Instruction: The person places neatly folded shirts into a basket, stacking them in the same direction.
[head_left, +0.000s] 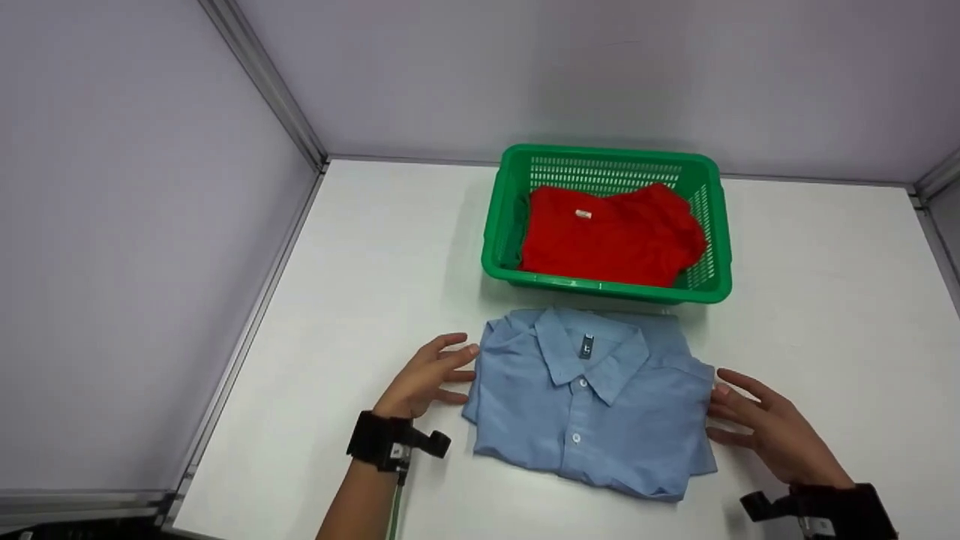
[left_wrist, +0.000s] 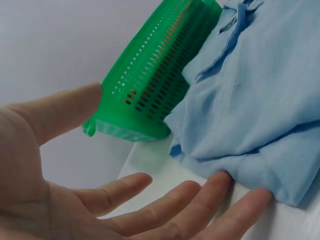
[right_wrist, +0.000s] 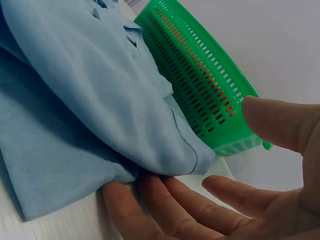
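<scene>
A folded light blue button-up shirt lies on the white table, collar toward the back. At its left edge is my left hand, fingers spread and fairly straight; in the left wrist view a couple of fingertips touch the shirt's edge. My right hand is at the opposite side, its fingers extended. In the right wrist view some of those fingertips reach just under the edge of the cloth, while the thumb stays apart from it.
Behind the shirt stands a green plastic basket with a folded red garment inside. Dark green cloth shows at the basket's left inside. Pale walls border the white table at the back and left.
</scene>
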